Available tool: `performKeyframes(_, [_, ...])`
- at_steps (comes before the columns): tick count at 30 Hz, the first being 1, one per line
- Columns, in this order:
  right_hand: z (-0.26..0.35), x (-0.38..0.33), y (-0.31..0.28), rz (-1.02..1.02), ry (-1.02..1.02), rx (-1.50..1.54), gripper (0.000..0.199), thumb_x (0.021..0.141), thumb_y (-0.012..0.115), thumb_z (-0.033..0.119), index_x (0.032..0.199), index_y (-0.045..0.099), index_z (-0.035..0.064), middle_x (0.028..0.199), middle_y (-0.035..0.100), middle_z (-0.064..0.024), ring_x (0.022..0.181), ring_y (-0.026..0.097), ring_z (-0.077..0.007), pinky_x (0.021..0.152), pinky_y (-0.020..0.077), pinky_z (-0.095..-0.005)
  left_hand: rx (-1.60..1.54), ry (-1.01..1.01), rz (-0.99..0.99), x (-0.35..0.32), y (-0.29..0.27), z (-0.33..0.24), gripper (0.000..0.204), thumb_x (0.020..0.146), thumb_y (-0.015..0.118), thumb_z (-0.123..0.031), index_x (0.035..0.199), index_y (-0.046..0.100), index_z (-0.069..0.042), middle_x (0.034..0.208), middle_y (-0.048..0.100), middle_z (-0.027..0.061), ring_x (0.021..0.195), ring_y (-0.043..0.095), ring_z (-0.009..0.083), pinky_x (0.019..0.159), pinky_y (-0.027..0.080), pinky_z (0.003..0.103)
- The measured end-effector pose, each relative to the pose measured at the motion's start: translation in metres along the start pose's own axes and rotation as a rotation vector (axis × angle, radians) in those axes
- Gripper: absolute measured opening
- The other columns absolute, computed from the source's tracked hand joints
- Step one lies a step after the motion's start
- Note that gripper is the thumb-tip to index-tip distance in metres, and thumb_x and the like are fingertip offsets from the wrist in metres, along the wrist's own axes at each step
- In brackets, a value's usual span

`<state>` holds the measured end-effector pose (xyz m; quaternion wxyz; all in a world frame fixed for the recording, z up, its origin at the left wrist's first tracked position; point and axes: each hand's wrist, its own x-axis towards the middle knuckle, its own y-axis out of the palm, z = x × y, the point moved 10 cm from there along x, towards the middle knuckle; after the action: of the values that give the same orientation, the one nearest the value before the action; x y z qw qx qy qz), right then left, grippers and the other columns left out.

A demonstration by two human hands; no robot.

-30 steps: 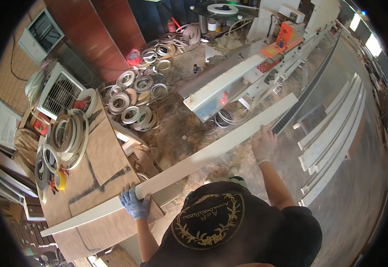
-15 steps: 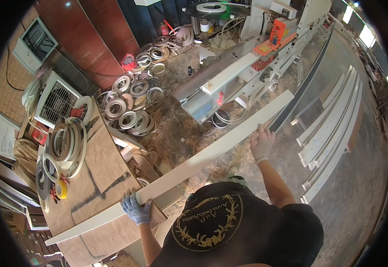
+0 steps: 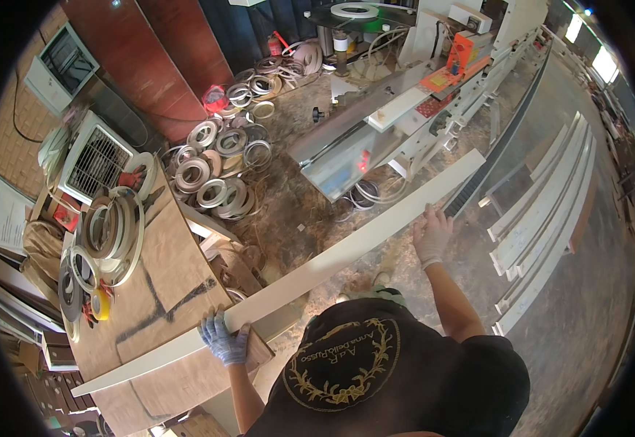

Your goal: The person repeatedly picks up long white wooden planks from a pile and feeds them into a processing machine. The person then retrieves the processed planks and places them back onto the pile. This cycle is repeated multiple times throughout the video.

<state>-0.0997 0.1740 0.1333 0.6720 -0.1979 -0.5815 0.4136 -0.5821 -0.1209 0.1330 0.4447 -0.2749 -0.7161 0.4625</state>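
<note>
A long, narrow white board (image 3: pixel 332 266) slants from the wooden bench at lower left to beside the conveyor at upper right. My left hand (image 3: pixel 223 341), in a bluish glove, grips its near edge at the bench corner, thumb and fingers apart along the edge. Farther right, my right hand (image 3: pixel 432 237), in a pale glove, holds the same edge near the board's far end; some of its fingertips are hard to make out. Past the board, a shorter white strip (image 3: pixel 399 109) lies on a long machine (image 3: pixel 332 164), next to its orange unit (image 3: pixel 467 57).
The wooden bench (image 3: pixel 175 255) carries rolls of edge banding (image 3: pixel 106 229) and yellow tape (image 3: pixel 100 304). More banding rolls (image 3: pixel 212 193) cover the floor beyond it. A dark roller conveyor (image 3: pixel 470 193) runs along the machine's right side. Several white boards (image 3: pixel 543 226) are stacked at right.
The white strip on the machine has slid away from me, farther along toward the orange unit. Both hands keep their places on the long board, which has barely moved.
</note>
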Motion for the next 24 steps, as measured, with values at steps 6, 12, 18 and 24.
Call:
performKeyframes(6, [-0.024, -0.010, 0.029, 0.205, 0.153, 0.022, 0.066, 0.072, 0.068, 0.021, 0.134, 0.047, 0.0094, 0.108, 0.064, -0.0084, 0.123, 0.046, -0.0337, 0.109, 0.0249, -0.0559, -0.015, -0.006, -0.001, 0.001, 0.001, 0.001, 0.076, 0.060, 0.077, -0.048, 0.126, 0.057, -0.017, 0.130, 0.053, 0.0089, 0.127, 0.042, 0.0333, 0.113, 0.023, 0.051])
performKeyframes(12, [-0.023, -0.014, 0.034, 0.124, 0.068, -0.014, 0.066, 0.073, 0.068, 0.022, 0.135, 0.047, 0.0092, 0.107, 0.065, -0.0084, 0.123, 0.046, -0.0330, 0.108, 0.0261, -0.0557, -0.010, -0.025, 0.003, 0.001, -0.001, 0.001, 0.076, 0.059, 0.079, -0.045, 0.126, 0.057, -0.017, 0.130, 0.053, 0.0091, 0.127, 0.042, 0.0334, 0.113, 0.022, 0.051])
performKeyframes(18, [-0.025, -0.013, 0.035, 0.185, 0.110, -0.017, 0.066, 0.074, 0.068, 0.022, 0.135, 0.046, 0.0104, 0.107, 0.066, -0.0071, 0.125, 0.046, -0.0309, 0.108, 0.0266, -0.0545, -0.009, -0.017, -0.011, 0.003, -0.003, -0.002, 0.074, 0.060, 0.077, -0.047, 0.125, 0.058, -0.017, 0.130, 0.054, 0.0092, 0.127, 0.042, 0.0330, 0.113, 0.022, 0.051])
performKeyframes(24, [-0.030, -0.014, 0.041, 0.204, 0.117, -0.003, 0.066, 0.075, 0.068, 0.023, 0.136, 0.045, 0.0114, 0.108, 0.066, -0.0070, 0.126, 0.045, -0.0312, 0.109, 0.0257, -0.0541, -0.002, -0.009, -0.018, 0.002, -0.002, 0.000, 0.077, 0.059, 0.078, -0.047, 0.126, 0.057, -0.017, 0.130, 0.054, 0.0085, 0.127, 0.043, 0.0325, 0.113, 0.022, 0.051])
